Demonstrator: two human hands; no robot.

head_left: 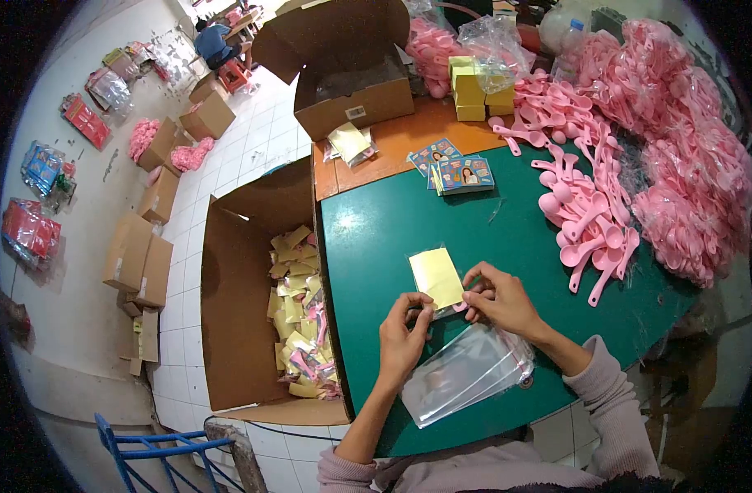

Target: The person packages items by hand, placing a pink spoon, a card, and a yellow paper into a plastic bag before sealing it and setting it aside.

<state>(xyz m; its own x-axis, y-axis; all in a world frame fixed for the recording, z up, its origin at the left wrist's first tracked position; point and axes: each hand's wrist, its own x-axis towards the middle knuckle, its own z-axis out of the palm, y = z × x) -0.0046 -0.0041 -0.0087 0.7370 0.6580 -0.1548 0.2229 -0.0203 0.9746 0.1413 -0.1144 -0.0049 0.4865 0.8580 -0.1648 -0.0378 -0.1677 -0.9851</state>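
Between my two hands is a clear plastic bag with a yellow card (436, 278) inside it. My left hand (404, 333) pinches the bag's lower left corner between thumb and fingers. On the opposite side, my right hand (501, 302) pinches its lower right edge. A bit of pink shows at the bag's bottom by my right fingertips; its shape is mostly hidden. Just below my hands, a stack of flat clear plastic bags (462, 378) lies fanned on the green table top (367, 246). Pink measuring spoons (589, 218) are heaped to the right, away from my hands.
Left of the table stands a large open carton (252, 304) holding many packed bags. Printed cards (466, 175), yellow card stacks (469, 86) and an open box (355, 94) sit at the back. Bagged pink spoons (684, 181) pile up at right. A person (214, 43) sits far off.
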